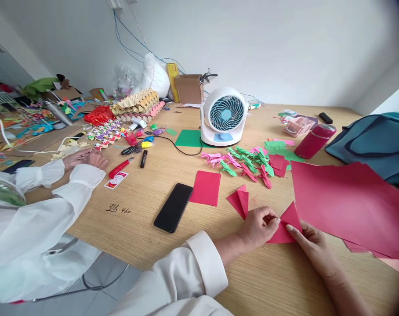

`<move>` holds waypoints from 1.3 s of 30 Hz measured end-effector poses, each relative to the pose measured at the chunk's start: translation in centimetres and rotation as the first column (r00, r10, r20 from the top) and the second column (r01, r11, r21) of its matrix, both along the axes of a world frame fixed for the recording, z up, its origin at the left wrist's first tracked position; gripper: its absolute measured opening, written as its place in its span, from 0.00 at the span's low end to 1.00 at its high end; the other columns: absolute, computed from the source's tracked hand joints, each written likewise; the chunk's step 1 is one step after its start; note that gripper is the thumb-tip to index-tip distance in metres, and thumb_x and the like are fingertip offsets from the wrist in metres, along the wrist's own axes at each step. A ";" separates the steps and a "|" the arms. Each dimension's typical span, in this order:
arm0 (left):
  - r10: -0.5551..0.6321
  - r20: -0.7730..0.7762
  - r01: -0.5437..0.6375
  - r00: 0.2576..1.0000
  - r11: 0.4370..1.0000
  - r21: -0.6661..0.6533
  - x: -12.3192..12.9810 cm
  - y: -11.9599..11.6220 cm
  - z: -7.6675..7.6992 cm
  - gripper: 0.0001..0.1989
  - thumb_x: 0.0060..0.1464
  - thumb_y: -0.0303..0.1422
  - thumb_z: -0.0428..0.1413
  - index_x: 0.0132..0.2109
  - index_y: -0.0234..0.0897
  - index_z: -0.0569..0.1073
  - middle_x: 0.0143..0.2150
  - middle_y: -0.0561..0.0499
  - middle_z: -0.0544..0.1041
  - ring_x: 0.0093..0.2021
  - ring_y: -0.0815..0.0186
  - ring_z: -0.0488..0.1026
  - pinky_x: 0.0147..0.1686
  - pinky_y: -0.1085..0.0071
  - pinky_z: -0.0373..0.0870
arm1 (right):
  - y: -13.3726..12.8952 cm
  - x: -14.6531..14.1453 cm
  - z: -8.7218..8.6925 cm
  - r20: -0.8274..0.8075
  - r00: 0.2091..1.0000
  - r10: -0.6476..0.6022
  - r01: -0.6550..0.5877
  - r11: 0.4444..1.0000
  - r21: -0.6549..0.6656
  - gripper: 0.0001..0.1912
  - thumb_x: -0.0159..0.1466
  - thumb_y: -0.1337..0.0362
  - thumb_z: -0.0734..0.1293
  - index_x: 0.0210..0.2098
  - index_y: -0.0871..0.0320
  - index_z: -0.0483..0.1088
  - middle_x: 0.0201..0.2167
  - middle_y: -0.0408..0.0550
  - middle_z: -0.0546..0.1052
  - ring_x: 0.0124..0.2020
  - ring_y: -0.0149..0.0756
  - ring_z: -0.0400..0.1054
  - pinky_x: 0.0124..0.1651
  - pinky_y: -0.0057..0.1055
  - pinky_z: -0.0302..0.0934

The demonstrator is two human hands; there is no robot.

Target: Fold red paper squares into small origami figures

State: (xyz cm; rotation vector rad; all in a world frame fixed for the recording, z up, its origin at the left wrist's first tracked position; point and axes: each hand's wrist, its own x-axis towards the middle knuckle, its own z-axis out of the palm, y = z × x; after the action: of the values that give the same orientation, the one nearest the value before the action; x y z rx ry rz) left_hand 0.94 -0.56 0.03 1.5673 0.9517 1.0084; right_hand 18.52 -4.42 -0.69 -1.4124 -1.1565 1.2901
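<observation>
My left hand (pixel 259 226) has its thumb and index finger pinched at the left edge of a partly folded red paper (pixel 290 217) near the table's front edge. My right hand (pixel 310 239) grips the same paper from the right, its thumb on top and fingers behind. Another folded red piece (pixel 241 201) lies just beyond my left hand. A flat red sheet (pixel 206 188) rests beside a black phone (pixel 173 207). Behind them is a pile of green, pink and red folded paper shapes (pixel 248 160).
A white fan (pixel 223 116) stands at the middle back. Large red sheets (pixel 347 197), a red flask (pixel 314 140) and a blue bag (pixel 374 140) are on the right. At the left, a co-worker's hands (pixel 87 159) are near egg cartons (pixel 138 105) and a red cutter (pixel 120 167).
</observation>
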 end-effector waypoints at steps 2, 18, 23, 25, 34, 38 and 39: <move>-0.006 0.004 0.006 1.000 1.000 0.020 -0.1 0.0 0.0 0.06 0.56 0.30 0.53 0.31 0.34 0.70 0.29 0.53 0.72 0.29 0.72 0.68 0.27 0.78 0.63 | 0.0 -0.2 0.1 -0.003 1.000 0.012 -0.012 1.000 0.020 0.21 0.51 0.49 0.75 0.40 0.53 0.80 0.37 0.50 0.83 0.38 0.52 0.77 0.36 0.41 0.74; 0.081 0.005 -0.081 0.997 0.997 0.020 0.9 -0.1 0.2 0.05 0.53 0.29 0.53 0.29 0.35 0.68 0.26 0.56 0.68 0.25 0.73 0.63 0.25 0.78 0.59 | 0.9 0.1 0.7 -0.113 0.991 0.066 -0.070 0.997 -0.034 0.25 0.48 0.49 0.78 0.42 0.55 0.78 0.36 0.51 0.83 0.38 0.50 0.77 0.37 0.40 0.74; 0.052 0.036 -0.051 0.998 0.999 -0.007 0.3 0.2 0.1 0.04 0.52 0.29 0.53 0.30 0.34 0.68 0.27 0.55 0.70 0.26 0.73 0.65 0.27 0.78 0.62 | 2.1 0.5 0.9 -0.143 0.982 0.121 -0.137 0.985 -0.108 0.23 0.48 0.53 0.79 0.41 0.56 0.79 0.37 0.50 0.83 0.37 0.49 0.77 0.38 0.39 0.74; 0.054 0.042 -0.053 0.998 0.998 -0.030 0.3 0.3 -0.1 0.03 0.52 0.29 0.54 0.31 0.34 0.69 0.27 0.55 0.70 0.26 0.73 0.65 0.27 0.78 0.62 | 2.1 0.6 0.2 -0.157 0.984 0.090 -0.105 0.990 -0.090 0.23 0.50 0.54 0.79 0.43 0.55 0.78 0.39 0.49 0.83 0.39 0.48 0.77 0.38 0.38 0.74; 0.070 0.025 -0.069 0.997 0.997 -0.036 0.3 0.3 -0.1 0.01 0.49 0.26 0.54 0.31 0.34 0.70 0.26 0.56 0.69 0.26 0.73 0.65 0.28 0.78 0.63 | 1.4 0.5 -0.9 -0.146 0.986 0.083 -0.087 0.996 -0.020 0.22 0.54 0.56 0.77 0.48 0.52 0.76 0.46 0.49 0.81 0.48 0.49 0.75 0.49 0.39 0.72; 0.046 0.049 -0.044 0.998 0.998 -0.042 0.3 0.3 -0.1 0.01 0.49 0.26 0.53 0.31 0.34 0.69 0.26 0.56 0.69 0.26 0.73 0.65 0.28 0.78 0.63 | 1.4 0.1 -0.7 -0.167 0.984 0.060 -0.066 0.997 -0.031 0.21 0.54 0.54 0.76 0.46 0.52 0.77 0.42 0.49 0.82 0.43 0.47 0.77 0.45 0.38 0.73; 0.045 0.054 -0.043 0.998 0.998 -0.040 0.3 0.4 -0.1 0.01 0.49 0.25 0.53 0.31 0.34 0.69 0.26 0.56 0.69 0.26 0.73 0.65 0.28 0.79 0.63 | 1.4 0.1 -0.7 -0.170 0.984 0.056 -0.062 0.998 -0.033 0.21 0.54 0.54 0.76 0.46 0.53 0.77 0.41 0.49 0.82 0.42 0.47 0.77 0.44 0.38 0.73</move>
State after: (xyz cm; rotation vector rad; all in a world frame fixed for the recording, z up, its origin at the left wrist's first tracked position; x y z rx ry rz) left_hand 1.23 -0.21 -0.08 1.4851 0.9657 1.0530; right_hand 18.59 -3.00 -1.39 -1.2769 -1.0714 1.4508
